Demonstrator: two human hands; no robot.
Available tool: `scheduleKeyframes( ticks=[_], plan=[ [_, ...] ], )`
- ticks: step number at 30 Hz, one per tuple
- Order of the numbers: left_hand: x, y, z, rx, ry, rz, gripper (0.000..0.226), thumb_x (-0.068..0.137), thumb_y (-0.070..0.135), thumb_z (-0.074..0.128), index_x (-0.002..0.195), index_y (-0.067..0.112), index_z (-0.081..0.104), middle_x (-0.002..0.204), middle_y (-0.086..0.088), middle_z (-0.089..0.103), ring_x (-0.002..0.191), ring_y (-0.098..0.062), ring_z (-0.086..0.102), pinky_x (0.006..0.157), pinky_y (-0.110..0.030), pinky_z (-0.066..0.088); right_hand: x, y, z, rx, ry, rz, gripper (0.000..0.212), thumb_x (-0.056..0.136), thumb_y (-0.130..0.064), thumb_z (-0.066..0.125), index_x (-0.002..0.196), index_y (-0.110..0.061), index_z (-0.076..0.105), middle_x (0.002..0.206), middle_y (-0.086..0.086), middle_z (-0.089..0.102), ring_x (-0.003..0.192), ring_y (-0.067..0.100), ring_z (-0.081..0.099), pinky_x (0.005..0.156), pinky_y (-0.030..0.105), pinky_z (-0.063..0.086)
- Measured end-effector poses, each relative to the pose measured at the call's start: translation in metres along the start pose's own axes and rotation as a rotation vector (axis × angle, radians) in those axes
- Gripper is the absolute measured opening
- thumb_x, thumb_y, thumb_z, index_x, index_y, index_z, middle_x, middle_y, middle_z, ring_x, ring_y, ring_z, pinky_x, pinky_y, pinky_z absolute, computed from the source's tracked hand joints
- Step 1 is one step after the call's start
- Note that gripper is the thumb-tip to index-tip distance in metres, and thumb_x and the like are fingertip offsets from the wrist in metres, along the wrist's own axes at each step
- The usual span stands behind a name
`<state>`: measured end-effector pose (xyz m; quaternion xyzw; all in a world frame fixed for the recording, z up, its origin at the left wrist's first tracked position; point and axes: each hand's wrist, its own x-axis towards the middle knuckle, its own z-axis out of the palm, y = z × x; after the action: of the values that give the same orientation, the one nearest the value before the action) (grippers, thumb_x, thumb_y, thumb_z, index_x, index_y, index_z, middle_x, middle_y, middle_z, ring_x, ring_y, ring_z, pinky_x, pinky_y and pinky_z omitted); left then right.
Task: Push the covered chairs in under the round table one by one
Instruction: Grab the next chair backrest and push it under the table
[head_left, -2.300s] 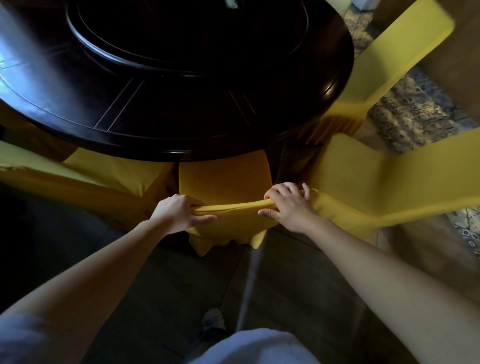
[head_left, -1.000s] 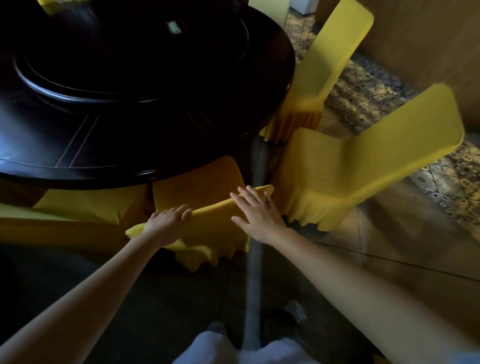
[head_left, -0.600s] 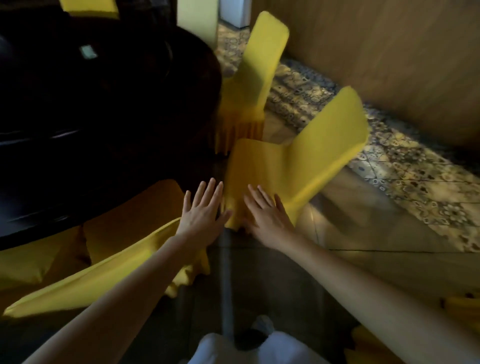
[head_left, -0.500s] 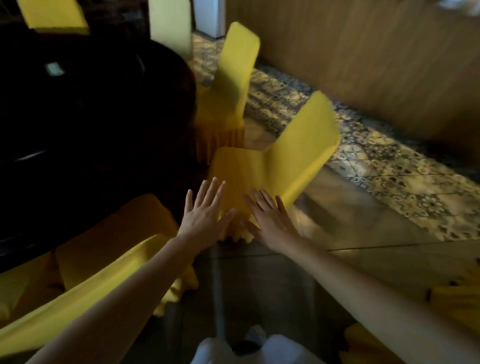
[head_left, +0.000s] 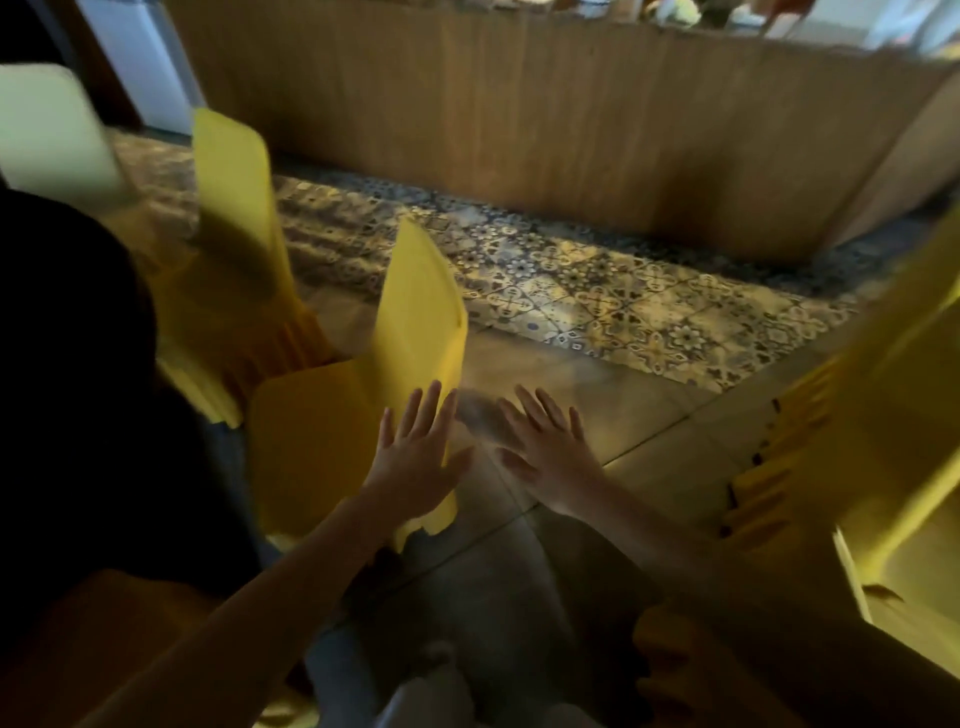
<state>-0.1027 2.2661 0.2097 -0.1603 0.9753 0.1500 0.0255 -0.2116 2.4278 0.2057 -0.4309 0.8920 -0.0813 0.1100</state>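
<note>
A yellow-covered chair (head_left: 322, 431) stands pulled out from the dark round table (head_left: 67, 364), its backrest rising toward the centre of the view. My left hand (head_left: 415, 462) is spread with straight fingers in front of the backrest's lower edge; whether it touches is blurred. My right hand (head_left: 550, 452) is spread open over the floor just right of the chair, holding nothing. A second covered chair (head_left: 234, 249) stands behind, its seat near the table edge. The chair pushed in a moment ago (head_left: 104, 639) shows as a dark orange shape at lower left.
Another yellow-covered chair (head_left: 893, 415) stands at the right edge, close to my right arm. A wooden panel wall (head_left: 571, 130) runs across the back behind a strip of patterned tiles (head_left: 597, 291). A pale chair back (head_left: 52, 130) shows at far left.
Both hands let go of the first chair's back after pushing it under the table. The view swung right and my open hands moved to the neighbouring pulled-out chair.
</note>
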Motion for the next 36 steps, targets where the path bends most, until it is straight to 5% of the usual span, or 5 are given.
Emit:
scheduleKeyframes(
  ticks=[2, 15, 27, 36],
  plan=[
    [0.025, 0.01, -0.001, -0.006, 0.016, 0.026, 0.085, 0.077, 0.067, 0.014, 0.15, 0.027, -0.003, 0.159, 0.003, -0.012, 0.145, -0.018, -0.013, 0.115, -0.047, -0.007, 0.008, 0.017, -0.002, 0.023, 0.018, 0.041, 0.077, 0.083, -0.066, 0.011, 0.151, -0.03, 0.005, 0.161, -0.005, -0.007, 0.147, 0.02, -0.01, 0.115, 0.054, 0.001],
    [0.221, -0.009, -0.032, -0.045, 0.084, 0.045, 0.094, 0.071, 0.073, 0.01, 0.15, 0.023, -0.001, 0.159, 0.001, -0.01, 0.145, -0.018, -0.013, 0.115, -0.048, -0.007, 0.175, 0.094, -0.052, -0.008, 0.032, 0.078, 0.067, 0.095, -0.056, 0.033, 0.151, -0.029, 0.007, 0.161, -0.002, -0.006, 0.147, 0.02, -0.01, 0.116, 0.054, -0.002],
    [0.329, -0.095, -0.067, -0.069, 0.077, -0.182, 0.076, 0.092, 0.06, 0.027, 0.149, 0.025, -0.009, 0.157, 0.003, -0.019, 0.143, -0.017, -0.02, 0.115, -0.047, -0.01, 0.365, 0.085, -0.093, 0.018, 0.017, -0.148, 0.064, 0.097, -0.052, 0.032, 0.152, -0.026, 0.01, 0.161, -0.003, -0.005, 0.147, 0.019, -0.009, 0.118, 0.049, -0.002],
    [0.359, -0.144, -0.065, -0.095, 0.147, -0.482, 0.105, 0.061, 0.081, 0.002, 0.149, 0.026, -0.003, 0.159, 0.002, -0.006, 0.146, -0.018, -0.01, 0.115, -0.049, -0.004, 0.473, 0.062, -0.087, 0.032, -0.154, -0.487, 0.063, 0.097, -0.053, 0.033, 0.151, -0.032, 0.009, 0.161, -0.005, -0.009, 0.146, 0.017, -0.013, 0.117, 0.05, -0.002]
  ],
)
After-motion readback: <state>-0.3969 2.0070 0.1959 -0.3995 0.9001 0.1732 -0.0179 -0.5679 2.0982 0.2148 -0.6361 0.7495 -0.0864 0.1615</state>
